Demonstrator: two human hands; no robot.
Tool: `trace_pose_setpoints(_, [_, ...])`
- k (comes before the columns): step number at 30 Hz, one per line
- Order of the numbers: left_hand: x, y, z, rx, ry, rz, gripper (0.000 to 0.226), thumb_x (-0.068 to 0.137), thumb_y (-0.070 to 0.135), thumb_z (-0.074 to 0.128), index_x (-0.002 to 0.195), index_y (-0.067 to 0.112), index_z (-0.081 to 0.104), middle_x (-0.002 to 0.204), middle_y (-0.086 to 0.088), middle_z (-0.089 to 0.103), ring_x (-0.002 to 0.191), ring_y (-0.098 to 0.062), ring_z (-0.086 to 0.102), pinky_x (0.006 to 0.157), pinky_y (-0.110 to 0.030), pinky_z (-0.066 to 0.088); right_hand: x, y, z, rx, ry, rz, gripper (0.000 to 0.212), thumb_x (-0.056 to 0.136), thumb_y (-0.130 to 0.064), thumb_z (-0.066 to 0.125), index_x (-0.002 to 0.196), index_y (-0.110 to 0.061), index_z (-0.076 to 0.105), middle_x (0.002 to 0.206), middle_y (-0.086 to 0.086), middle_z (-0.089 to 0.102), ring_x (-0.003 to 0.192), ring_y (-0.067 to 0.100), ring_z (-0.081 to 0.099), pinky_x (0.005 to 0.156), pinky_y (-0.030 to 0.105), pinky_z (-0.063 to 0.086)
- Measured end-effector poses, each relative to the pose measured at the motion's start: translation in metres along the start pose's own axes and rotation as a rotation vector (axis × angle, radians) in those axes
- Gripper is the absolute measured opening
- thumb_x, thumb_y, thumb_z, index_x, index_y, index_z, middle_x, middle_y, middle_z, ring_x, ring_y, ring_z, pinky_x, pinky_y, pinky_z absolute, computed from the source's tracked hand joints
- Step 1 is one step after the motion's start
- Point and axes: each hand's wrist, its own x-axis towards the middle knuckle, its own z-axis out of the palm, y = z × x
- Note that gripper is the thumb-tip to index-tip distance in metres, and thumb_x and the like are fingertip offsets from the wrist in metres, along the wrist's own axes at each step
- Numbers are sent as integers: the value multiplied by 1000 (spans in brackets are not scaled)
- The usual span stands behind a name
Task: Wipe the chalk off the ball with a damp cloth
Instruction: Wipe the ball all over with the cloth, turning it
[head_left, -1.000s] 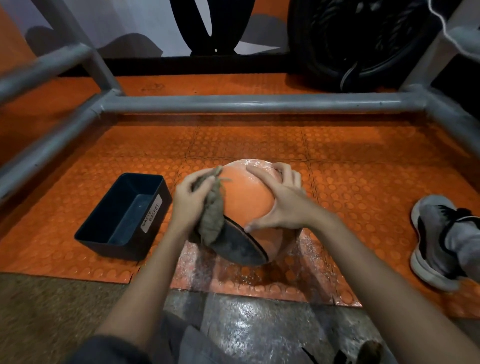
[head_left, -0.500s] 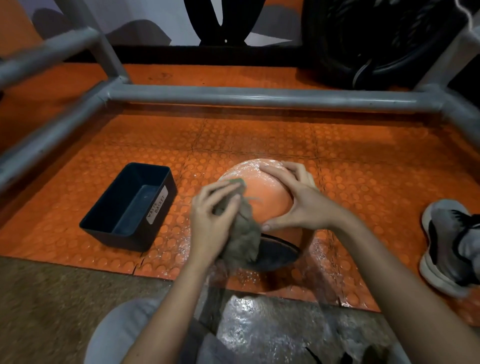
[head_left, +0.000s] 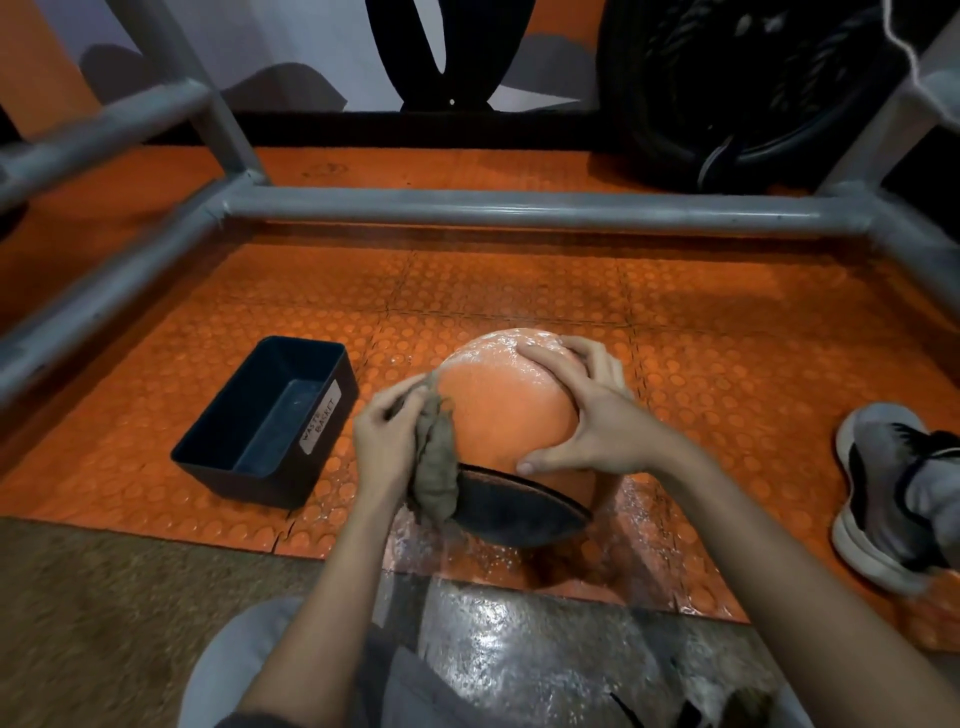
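Ball (head_left: 498, 410): orange with one black panel, resting at the wet near edge of an orange studded mat (head_left: 727, 322), inside a grey pipe frame (head_left: 519, 210). Whitish sheen on its far top; chalk or water, hard to tell. Dark bin (head_left: 244, 486) labelled WASTE BASKET sits left of the ball, not touching. Grey shoe (head_left: 878, 493) at far right. Right hand (head_left: 587, 415) spread wide over the ball's right side, thumb low, fingers over the top. Left hand (head_left: 387, 441) curled around a bunched grey-brown cloth (head_left: 436, 467), pressing it to the ball's left side just above the black panel.
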Motion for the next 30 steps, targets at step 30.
trace_pose_setpoints(30, [-23, -11, 7, 84, 161, -38, 22, 93, 13, 56, 114, 13, 64, 112, 4, 61, 103, -5, 55, 80, -6, 43, 2, 0, 3, 22, 51, 28, 104, 52, -55, 83, 135, -61, 19, 149, -13, 3, 139, 13, -2, 113, 55, 11])
